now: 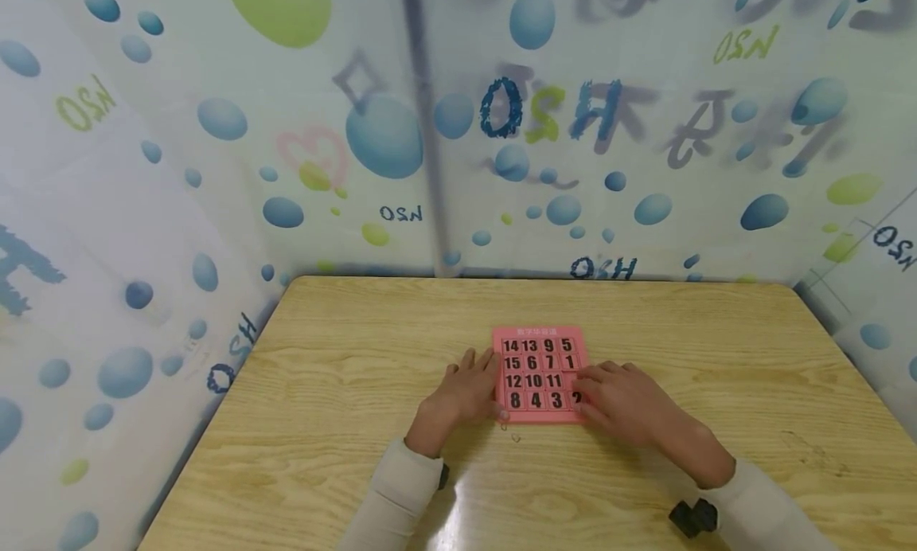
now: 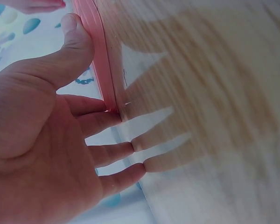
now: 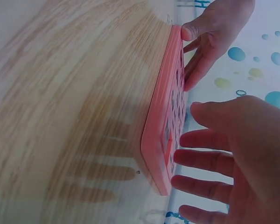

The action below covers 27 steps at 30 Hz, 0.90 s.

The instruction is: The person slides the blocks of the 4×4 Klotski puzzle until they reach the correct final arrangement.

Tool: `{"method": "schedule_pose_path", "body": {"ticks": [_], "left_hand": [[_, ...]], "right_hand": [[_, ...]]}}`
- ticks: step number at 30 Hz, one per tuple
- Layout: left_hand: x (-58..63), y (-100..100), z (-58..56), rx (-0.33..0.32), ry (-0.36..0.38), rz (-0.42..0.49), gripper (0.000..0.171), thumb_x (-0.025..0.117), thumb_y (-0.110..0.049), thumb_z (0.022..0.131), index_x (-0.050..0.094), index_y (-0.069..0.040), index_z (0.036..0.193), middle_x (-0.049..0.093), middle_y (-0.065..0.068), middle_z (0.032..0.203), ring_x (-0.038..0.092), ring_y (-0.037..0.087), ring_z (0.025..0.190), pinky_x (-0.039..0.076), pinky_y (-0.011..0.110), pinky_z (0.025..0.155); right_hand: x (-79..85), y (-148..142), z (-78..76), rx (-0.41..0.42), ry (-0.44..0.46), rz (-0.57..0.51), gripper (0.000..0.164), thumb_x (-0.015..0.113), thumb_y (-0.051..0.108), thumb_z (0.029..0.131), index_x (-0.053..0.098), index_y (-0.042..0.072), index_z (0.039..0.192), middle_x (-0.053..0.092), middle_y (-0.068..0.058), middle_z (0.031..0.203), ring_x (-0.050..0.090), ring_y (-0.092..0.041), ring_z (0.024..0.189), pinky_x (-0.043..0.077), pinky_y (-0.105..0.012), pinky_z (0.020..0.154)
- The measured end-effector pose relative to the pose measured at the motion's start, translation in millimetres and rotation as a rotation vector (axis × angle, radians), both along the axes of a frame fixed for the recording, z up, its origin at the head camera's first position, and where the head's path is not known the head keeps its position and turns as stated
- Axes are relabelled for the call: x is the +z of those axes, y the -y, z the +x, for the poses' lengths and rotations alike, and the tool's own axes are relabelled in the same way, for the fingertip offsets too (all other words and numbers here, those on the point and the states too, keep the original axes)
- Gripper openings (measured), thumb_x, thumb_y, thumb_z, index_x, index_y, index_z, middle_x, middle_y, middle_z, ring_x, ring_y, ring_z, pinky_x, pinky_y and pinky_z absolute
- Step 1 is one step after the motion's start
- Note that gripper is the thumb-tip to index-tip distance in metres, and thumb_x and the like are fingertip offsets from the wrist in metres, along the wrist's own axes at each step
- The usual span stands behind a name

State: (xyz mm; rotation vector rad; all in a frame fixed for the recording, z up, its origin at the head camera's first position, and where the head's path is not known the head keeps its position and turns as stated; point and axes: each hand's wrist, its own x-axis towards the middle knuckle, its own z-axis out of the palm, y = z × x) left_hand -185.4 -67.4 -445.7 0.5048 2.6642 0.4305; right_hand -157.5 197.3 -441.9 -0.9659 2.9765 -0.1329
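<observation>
Hands spread, the left hand (image 1: 462,392) touches a pink number puzzle (image 1: 533,374), the right hand (image 1: 629,400) over its right edge.

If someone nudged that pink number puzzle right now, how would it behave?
The pink puzzle would probably slide rather than roll or tip, since it lies flat on the table. It looks stiff, its frame straight-edged. Its number tiles might shift too, given the gap right of the 11.

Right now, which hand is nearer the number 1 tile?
Right. The right hand is beside tile 1; the left hand is across at the left edge of the pink puzzle.
</observation>
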Motion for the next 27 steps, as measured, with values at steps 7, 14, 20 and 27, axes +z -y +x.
{"method": "schedule_pose_path", "body": {"ticks": [7,14,20,27], "left_hand": [[-1.3,0,-1.0,0.002,0.008,-0.011,0.098,0.075,-0.041,0.085,0.019,-0.011,0.159,0.017,0.008,0.166,0.011,0.036,0.153,0.02,0.054,0.119],[-0.7,0,-1.4,0.0,0.008,-0.006,0.098,0.075,-0.04,0.085,0.018,-0.011,0.16,0.016,0.008,0.166,0.01,0.036,0.153,0.019,0.054,0.12],[0.5,0,-1.6,-0.007,0.007,-0.01,0.097,0.073,-0.041,0.086,0.018,-0.01,0.159,0.017,0.009,0.166,0.011,0.036,0.153,0.02,0.054,0.119],[0.7,0,-1.3,-0.01,0.003,-0.017,0.097,0.074,-0.042,0.085,0.021,-0.009,0.159,0.018,0.009,0.166,0.012,0.037,0.152,0.021,0.053,0.119]], "right_hand": [[6.9,4,7.1,0.039,0.019,0.017,0.019,0.065,0.03,0.095,0.074,0.017,0.106,0.069,-0.002,0.106,0.063,-0.025,0.1,0.052,-0.052,0.086],[9.8,7,11.2,0.087,0.013,0.028,0.015,0.065,0.025,0.096,0.077,0.018,0.102,0.069,0.0,0.103,0.062,-0.023,0.095,0.052,-0.05,0.082],[6.7,6,11.9,0.089,0.002,0.047,0.018,0.065,0.026,0.096,0.076,0.017,0.107,0.068,-0.002,0.106,0.062,-0.024,0.096,0.053,-0.049,0.081],[5.4,6,10.6,0.046,0.037,0.043,0.021,0.064,0.026,0.096,0.076,0.016,0.111,0.067,-0.003,0.111,0.062,-0.026,0.101,0.053,-0.051,0.084]]}}
